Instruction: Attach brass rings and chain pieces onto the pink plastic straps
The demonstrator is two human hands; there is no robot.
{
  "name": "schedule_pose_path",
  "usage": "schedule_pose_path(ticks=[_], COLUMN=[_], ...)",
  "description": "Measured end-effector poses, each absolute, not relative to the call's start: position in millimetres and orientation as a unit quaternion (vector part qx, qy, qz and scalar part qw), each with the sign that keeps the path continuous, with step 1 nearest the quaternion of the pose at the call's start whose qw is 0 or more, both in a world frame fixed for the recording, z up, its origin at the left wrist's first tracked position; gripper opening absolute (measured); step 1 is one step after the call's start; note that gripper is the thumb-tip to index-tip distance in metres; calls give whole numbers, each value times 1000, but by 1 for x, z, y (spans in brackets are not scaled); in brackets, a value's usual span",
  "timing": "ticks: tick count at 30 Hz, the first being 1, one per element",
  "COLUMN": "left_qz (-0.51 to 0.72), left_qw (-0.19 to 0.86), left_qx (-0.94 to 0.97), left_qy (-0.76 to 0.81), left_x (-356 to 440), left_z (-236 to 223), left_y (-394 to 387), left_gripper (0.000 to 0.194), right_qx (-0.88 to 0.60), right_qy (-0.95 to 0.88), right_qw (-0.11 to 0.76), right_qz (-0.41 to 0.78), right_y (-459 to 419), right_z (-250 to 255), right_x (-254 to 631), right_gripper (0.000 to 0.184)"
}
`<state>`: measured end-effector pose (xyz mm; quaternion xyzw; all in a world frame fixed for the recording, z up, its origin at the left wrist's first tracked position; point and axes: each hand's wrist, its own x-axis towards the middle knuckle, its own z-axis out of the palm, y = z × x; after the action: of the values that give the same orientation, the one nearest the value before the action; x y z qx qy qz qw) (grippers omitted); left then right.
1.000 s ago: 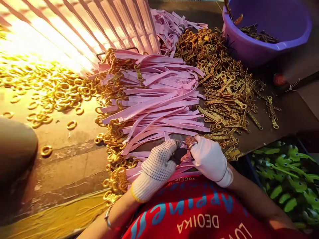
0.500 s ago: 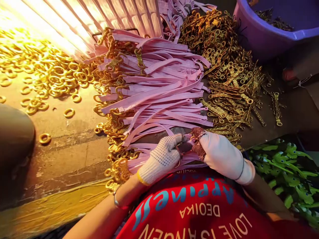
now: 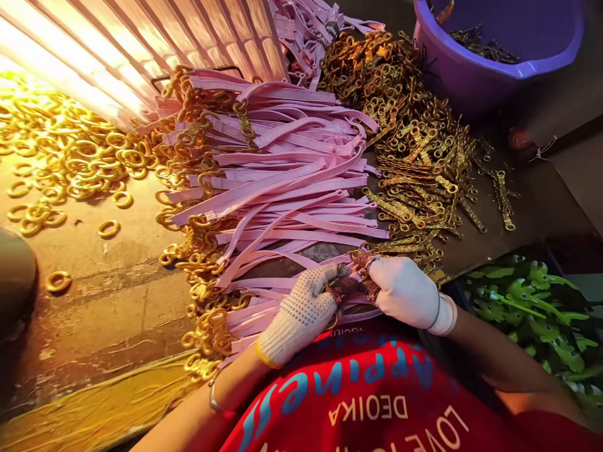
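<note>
Fingers bent and pressed together, my left hand (image 3: 306,307) wears a white dotted knit glove with dark worn fingertips. My right hand (image 3: 402,292), in a white glove with brown fingertips, pinches right beside it, so the fingertips almost meet. What they grip is mostly hidden; bits of gold and pink show around the fingers. Just beyond both hands lies a wide row of pink elastic straps (image 3: 292,182). Gold chain links (image 3: 202,289) are joined along the straps' left ends. A heap of gold braided pieces with ringed ends (image 3: 419,157) lies to the right.
Loose gold rings (image 3: 89,157) cover the table's left side under a bright ribbed lampshade-like panel (image 3: 202,37). A purple tub (image 3: 471,69) stands at the back right. Green leaf-patterned cloth (image 3: 532,314) is at the lower right. A dark rounded object (image 3: 14,282) juts in at left.
The view has shifted, so most things on the table appear further left. My hands stay pinched together at the same spot, with small finger movements.
</note>
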<state>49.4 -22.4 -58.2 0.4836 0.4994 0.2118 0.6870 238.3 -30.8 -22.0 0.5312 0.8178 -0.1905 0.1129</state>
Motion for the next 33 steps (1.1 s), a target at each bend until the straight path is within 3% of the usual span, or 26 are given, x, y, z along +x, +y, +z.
schedule_pose_path(ticks=[14,19,21,24,28,33], left_qz=[174,191,198,206,216,214], left_qw=[719,724,738,791,852,876], left_qx=[460,408,368,300,195,139], left_qy=[491,522,531,492,435,408], left_x=[50,41,36,34,42,43], left_z=[-57,-47,-44,-42,-40,-36], left_y=[-21,-9,-5,-1,4,11], left_gripper=[16,29,33,36,52,64], right_qx=[434,488,515,580,588,555], right_qy=[881,851,843,813,800,819], right_qw=[135,129,91,27,75,93], right_qz=[-133,-148,-126,-44,90,109], right_y=[-42,-49,-38,2,76,124], right_z=[-37,-21,-14,-15,-38,-70], right_x=[234,248,265,292,307,306], right_gripper=[22,14,10,19,23,29])
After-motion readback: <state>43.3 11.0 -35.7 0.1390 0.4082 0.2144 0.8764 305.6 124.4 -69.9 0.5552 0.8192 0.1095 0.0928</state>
